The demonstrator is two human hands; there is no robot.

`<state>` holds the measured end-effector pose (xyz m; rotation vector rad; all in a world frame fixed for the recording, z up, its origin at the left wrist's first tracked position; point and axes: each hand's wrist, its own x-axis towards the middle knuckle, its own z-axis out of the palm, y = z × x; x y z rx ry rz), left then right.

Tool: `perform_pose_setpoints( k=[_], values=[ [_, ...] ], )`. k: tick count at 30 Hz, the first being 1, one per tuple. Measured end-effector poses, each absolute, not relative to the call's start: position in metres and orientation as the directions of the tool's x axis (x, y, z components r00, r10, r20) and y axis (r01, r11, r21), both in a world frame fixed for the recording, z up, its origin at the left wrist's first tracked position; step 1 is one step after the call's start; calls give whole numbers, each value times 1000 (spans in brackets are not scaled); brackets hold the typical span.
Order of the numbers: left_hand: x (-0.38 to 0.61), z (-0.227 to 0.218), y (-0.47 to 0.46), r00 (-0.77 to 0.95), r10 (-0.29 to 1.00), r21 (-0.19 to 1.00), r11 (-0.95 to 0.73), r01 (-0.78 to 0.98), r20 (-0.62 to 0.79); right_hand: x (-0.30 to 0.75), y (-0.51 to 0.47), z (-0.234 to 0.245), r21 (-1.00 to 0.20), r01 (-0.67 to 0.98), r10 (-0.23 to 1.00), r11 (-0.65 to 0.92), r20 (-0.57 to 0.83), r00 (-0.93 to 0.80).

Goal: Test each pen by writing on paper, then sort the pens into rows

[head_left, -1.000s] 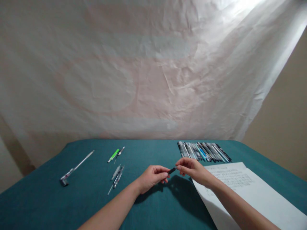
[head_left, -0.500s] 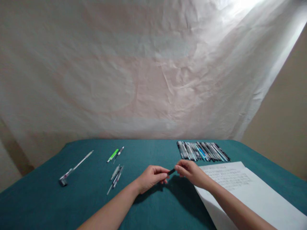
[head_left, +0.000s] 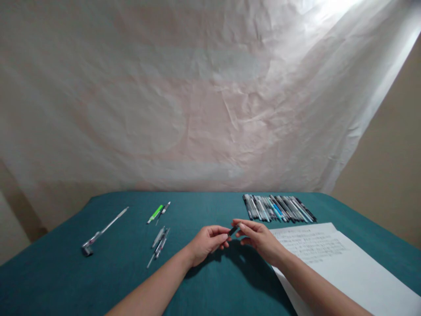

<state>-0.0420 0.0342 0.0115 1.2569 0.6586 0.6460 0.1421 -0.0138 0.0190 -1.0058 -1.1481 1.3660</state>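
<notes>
My left hand (head_left: pixel 208 243) is closed round a slim black pen (head_left: pixel 233 230), pinching it between thumb and fingers above the table. Most of the pen is hidden by the fingers. At its upper right end, the thumb and index finger of my right hand (head_left: pixel 258 239) close on the tip, while the other fingers are loosely bent. Under my right forearm lies a sheet of white paper (head_left: pixel 353 267) with lines of handwriting.
A row of several pens (head_left: pixel 279 208) lies at the back right. Left of my hands are several clear pen parts (head_left: pixel 160 243), a green correction pen or marker (head_left: pixel 155 213) and a thin grey pen (head_left: pixel 166 207). A clear rod with a dark end (head_left: pixel 87 249) lies far left on the green table (head_left: pixel 125 281).
My right hand's fingers have shifted slightly left and opened a little along the pen. The pen is tilted up more steeply; my left hand has barely moved.
</notes>
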Motion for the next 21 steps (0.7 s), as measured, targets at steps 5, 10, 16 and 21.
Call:
perform_pose_setpoints(
  k=[5,10,16,21],
  values=[
    [-43,12,33,669,737,981,186,-62,-98,139,-14,14,-993,-107,999,45,42,32],
    [-42,12,33,651,753,980,186,-76,-93,137,-17,19,-982,-187,1000,22,21,8],
    [-42,15,33,663,743,989,145,-23,-94,137,-16,19,-986,-159,999,39,38,9],
    [-42,17,31,667,738,990,142,-7,-101,136,-16,17,-985,-168,999,37,31,42]
  ],
)
